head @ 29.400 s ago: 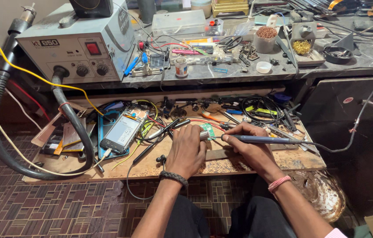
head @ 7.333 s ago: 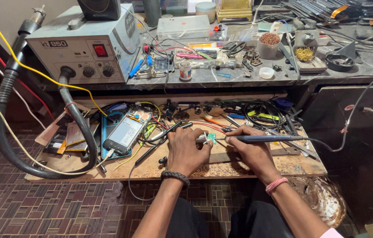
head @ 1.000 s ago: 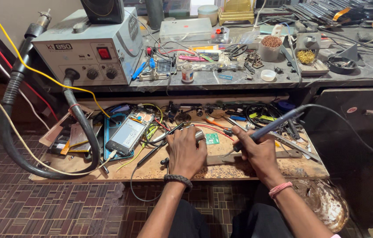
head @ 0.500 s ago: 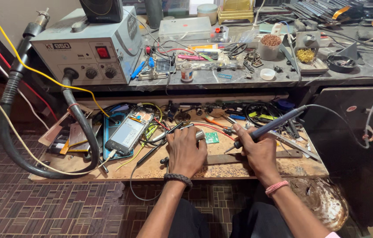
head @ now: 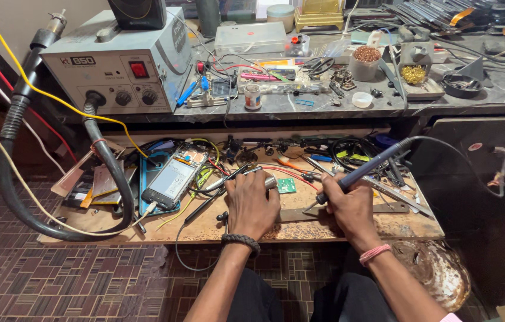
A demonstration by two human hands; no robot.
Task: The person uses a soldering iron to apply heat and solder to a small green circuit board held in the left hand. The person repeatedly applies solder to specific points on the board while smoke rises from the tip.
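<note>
On the worn wooden desk [head: 145, 223], the left hand [head: 252, 203] is curled shut over a small metal cylinder [head: 270, 182], just left of a little green circuit board [head: 287, 185]. The right hand [head: 351, 206] pinches a dark blue soldering iron [head: 360, 173], tip now lifted off the board. Farther back stands a grey rework station [head: 124, 62].

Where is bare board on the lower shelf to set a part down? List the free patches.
Bare wood shows along the front edge of the lower board, between the looping grey hose and the left hand, and by the right hand toward the front right corner. The back, around the opened phone, is crowded with tools and wires.
</note>
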